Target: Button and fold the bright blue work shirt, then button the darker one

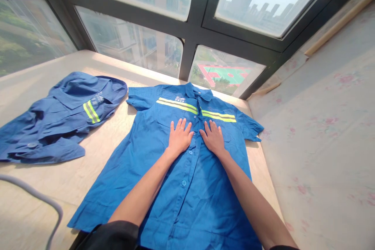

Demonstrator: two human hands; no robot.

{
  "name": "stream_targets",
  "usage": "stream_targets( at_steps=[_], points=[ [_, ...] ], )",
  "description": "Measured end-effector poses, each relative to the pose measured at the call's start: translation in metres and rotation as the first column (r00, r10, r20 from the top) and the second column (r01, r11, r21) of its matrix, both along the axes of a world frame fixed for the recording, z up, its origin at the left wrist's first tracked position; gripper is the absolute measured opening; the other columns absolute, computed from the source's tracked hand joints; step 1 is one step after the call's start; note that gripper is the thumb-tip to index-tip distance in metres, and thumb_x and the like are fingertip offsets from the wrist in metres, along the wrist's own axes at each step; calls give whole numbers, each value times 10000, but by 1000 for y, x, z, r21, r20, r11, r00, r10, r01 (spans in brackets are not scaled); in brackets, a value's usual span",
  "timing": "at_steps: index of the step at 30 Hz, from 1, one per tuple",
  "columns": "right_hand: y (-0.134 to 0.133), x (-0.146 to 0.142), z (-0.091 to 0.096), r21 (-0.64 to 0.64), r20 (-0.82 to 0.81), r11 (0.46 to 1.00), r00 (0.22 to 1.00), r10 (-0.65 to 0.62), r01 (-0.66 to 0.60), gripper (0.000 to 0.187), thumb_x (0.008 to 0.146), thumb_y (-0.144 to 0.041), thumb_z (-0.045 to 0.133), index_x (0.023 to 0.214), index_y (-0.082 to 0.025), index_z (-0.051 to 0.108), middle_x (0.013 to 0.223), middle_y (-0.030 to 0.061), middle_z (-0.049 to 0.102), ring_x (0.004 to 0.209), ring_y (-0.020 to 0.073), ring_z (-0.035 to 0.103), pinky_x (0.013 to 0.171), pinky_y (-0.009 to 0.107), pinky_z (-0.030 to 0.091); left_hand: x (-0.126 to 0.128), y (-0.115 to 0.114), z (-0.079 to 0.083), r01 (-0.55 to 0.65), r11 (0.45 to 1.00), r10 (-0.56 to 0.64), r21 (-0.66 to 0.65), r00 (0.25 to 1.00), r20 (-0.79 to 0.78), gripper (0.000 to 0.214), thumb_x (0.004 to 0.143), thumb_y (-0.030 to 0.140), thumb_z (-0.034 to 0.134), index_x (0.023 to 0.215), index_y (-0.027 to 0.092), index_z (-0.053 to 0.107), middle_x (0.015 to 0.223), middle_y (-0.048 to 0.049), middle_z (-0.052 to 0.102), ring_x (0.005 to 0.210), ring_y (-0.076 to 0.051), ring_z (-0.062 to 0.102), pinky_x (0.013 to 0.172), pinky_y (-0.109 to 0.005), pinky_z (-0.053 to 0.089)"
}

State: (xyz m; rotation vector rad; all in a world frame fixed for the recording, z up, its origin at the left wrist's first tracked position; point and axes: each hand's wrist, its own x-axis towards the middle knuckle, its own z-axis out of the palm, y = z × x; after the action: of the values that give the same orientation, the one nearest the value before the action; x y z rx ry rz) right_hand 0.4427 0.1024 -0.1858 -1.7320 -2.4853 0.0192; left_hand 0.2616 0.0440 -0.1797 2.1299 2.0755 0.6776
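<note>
A blue short-sleeved work shirt (152, 164) with yellow reflective stripes lies spread face up and buttoned on a pale window ledge (96, 152). My left hand (179, 136) rests flat on the shirt's chest, just left of the button row, fingers stretched out. My right hand (213, 137) lies flat just right of the button row, fingers also spread. Both palms press on the cloth below the stripes. Neither hand holds anything.
A second blue shirt (61, 117) of the same kind lies crumpled at the left of the ledge. A grey cord (43, 199) curves over the near left corner. Large windows (134, 47) stand behind; a floral-patterned covering (322, 133) lies to the right.
</note>
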Motion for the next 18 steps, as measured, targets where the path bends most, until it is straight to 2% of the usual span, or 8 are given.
stream_targets(
  at_steps=[3, 7, 14, 18],
  points=[
    [0, 2, 3, -37, 30, 999, 999, -15, 16, 662, 1017, -558, 252, 1564, -190, 317, 1629, 134, 220, 1521, 300, 215, 1227, 532, 172, 0, -1, 2, -7, 1000, 6, -25, 998, -61, 567, 974, 515, 278, 1476, 304, 439, 1582, -92, 360, 1504, -274, 290, 1246, -620, 198],
    [0, 3, 5, -59, 41, 998, 999, -20, 23, 664, 1017, -564, 247, 1568, -198, 305, 1635, 122, 204, 1528, 291, 198, 1235, 525, 163, 0, -1, 3, -8, 999, 6, -42, 998, -65, 588, 971, 531, 268, 1483, 291, 430, 1585, -99, 353, 1507, -274, 281, 1242, -623, 207],
    [-2, 1, 8, -45, 48, 999, 999, -17, 19, 663, 1021, -551, 245, 1564, -176, 315, 1627, 137, 225, 1522, 300, 212, 1228, 527, 179, 1, 0, 1, -11, 999, 9, -35, 998, -65, 595, 970, 530, 266, 1492, 288, 415, 1588, -100, 349, 1508, -276, 277, 1245, -625, 188],
    [-4, -1, 9, -32, 51, 999, 999, -15, 17, 658, 1023, -542, 253, 1562, -171, 318, 1622, 145, 236, 1519, 301, 221, 1228, 518, 181, 1, 0, 1, -17, 999, 13, -45, 996, -83, 609, 973, 527, 248, 1494, 260, 416, 1598, -139, 316, 1511, -287, 268, 1241, -623, 193]
  ],
)
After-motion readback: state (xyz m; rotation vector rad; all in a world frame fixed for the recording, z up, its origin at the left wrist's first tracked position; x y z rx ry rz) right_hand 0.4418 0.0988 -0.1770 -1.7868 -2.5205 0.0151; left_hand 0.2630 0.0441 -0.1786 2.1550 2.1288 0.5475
